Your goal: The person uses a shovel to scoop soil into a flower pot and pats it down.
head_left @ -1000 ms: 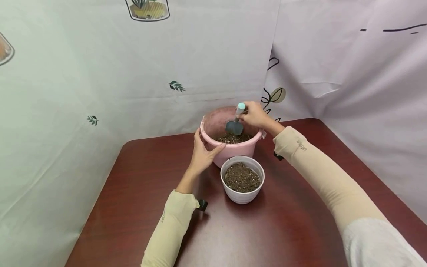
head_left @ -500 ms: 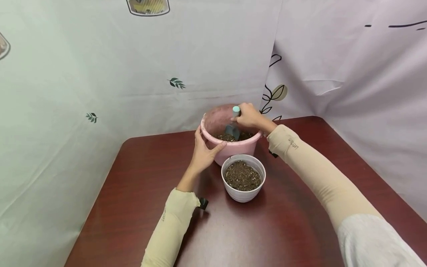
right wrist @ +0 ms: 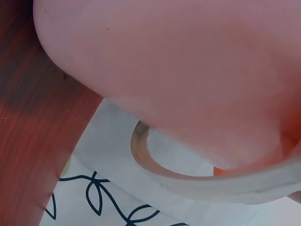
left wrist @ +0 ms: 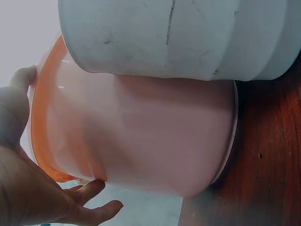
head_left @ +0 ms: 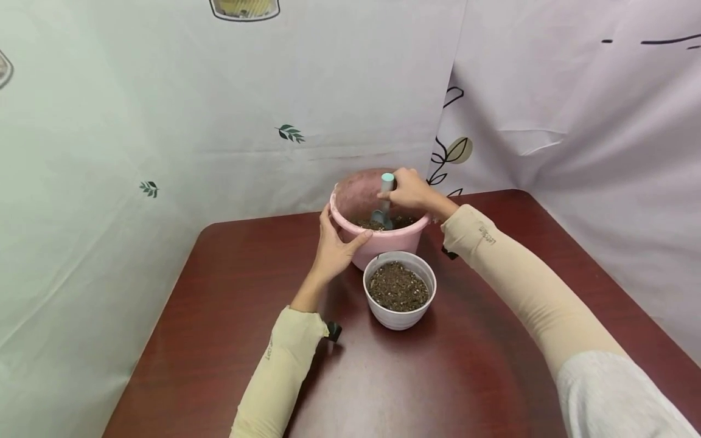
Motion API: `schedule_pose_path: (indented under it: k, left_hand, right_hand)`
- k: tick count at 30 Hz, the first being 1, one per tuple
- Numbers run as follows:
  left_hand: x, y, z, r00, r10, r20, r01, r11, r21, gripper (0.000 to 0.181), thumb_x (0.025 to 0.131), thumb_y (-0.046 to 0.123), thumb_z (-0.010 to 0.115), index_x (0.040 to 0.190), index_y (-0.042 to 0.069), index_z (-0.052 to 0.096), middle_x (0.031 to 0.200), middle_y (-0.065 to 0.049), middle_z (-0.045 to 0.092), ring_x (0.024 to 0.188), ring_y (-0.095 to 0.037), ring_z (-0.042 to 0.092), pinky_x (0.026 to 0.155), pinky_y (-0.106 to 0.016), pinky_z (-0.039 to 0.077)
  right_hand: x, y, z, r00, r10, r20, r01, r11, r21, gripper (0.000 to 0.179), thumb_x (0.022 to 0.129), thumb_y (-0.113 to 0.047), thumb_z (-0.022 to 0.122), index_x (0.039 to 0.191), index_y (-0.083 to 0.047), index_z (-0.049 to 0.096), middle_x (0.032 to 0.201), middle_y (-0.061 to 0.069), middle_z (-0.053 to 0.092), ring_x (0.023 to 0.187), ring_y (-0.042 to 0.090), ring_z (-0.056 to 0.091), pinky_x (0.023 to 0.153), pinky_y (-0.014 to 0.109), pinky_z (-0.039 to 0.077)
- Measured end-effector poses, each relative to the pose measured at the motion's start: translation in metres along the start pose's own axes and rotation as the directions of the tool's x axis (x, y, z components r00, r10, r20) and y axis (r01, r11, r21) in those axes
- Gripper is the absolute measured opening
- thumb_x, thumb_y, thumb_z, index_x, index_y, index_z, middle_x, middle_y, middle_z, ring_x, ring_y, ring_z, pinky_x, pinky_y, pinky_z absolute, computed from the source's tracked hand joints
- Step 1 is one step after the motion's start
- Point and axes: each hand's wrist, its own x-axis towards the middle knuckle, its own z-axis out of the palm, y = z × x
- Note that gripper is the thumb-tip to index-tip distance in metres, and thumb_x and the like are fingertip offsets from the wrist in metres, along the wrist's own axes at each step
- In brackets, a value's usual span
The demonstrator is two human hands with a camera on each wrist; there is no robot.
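A pink bucket (head_left: 390, 246) with dark potting soil inside stands near the back of the table. My left hand (head_left: 333, 250) holds its left side, thumb over the front rim and fingers along the outer wall; the left wrist view shows this hand (left wrist: 35, 188) against the bucket (left wrist: 155, 136). My right hand (head_left: 412, 190) reaches over the right rim and grips a small trowel (head_left: 386, 193) by its pale green-topped handle. The trowel stands nearly upright, its grey blade partly hidden in the soil. Just in front, a white pot (head_left: 398, 320) holds soil (head_left: 398, 287).
The dark red wooden table (head_left: 230, 292) meets a white printed cloth backdrop (head_left: 230, 121) behind and on both sides. A pale curved bucket handle (right wrist: 188, 183) hangs beside the bucket in the right wrist view. The white pot overlaps the bucket's front in the left wrist view.
My right hand has shifted slightly left, and the trowel has gone down so its blade enters the bucket's soil. My left hand keeps its hold on the bucket.
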Motion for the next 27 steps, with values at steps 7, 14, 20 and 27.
schedule_pose_path:
  k: [7, 14, 20, 27]
  left_hand:
    - [-0.002, 0.001, 0.000, 1.000, -0.014, -0.001, 0.014, 1.000, -0.014, 0.107, 0.082, 0.029, 0.083, 0.156, 0.009, 0.007, 0.154, -0.019, 0.020, 0.142, -0.029, 0.031, 0.114, -0.036, 0.031]
    - [0.002, 0.000, 0.000, 1.000, 0.021, 0.020, -0.020, 0.999, -0.044, 0.105, 0.084, 0.026, 0.082, 0.155, 0.008, 0.007, 0.154, -0.022, 0.018, 0.141, -0.036, 0.032, 0.113, -0.042, 0.034]
    - [0.002, -0.001, 0.000, 0.999, 0.038, 0.008, -0.038, 0.998, -0.048, 0.105, 0.084, 0.025, 0.082, 0.155, 0.007, 0.008, 0.153, -0.022, 0.018, 0.141, -0.037, 0.031, 0.113, -0.040, 0.034]
    - [0.001, -0.007, -0.008, 0.998, 0.064, -0.016, -0.065, 0.996, -0.059, 0.103, 0.083, 0.018, 0.082, 0.154, 0.003, 0.008, 0.154, -0.024, 0.018, 0.141, -0.039, 0.031, 0.114, -0.042, 0.032]
  right_hand:
    - [-0.007, -0.004, -0.005, 1.000, 0.001, 0.019, -0.002, 0.997, 0.071, 0.027, 0.090, -0.031, 0.073, 0.078, -0.008, 0.065, 0.072, 0.010, 0.070, 0.066, 0.023, 0.067, 0.068, 0.035, 0.052]
    - [-0.016, -0.004, -0.009, 1.000, 0.023, -0.006, -0.021, 0.985, 0.173, 0.025, 0.091, -0.028, 0.073, 0.084, -0.005, 0.067, 0.078, 0.011, 0.072, 0.072, 0.027, 0.071, 0.068, 0.031, 0.053]
    - [-0.016, -0.009, -0.007, 1.000, 0.015, -0.006, -0.013, 0.978, 0.207, 0.024, 0.091, -0.028, 0.073, 0.087, -0.005, 0.068, 0.079, 0.010, 0.073, 0.076, 0.030, 0.072, 0.071, 0.033, 0.055]
    - [-0.011, -0.017, 0.003, 0.999, 0.007, 0.032, -0.015, 0.965, 0.261, 0.025, 0.091, -0.028, 0.073, 0.086, -0.005, 0.067, 0.079, 0.011, 0.073, 0.065, 0.017, 0.071, 0.067, 0.034, 0.058]
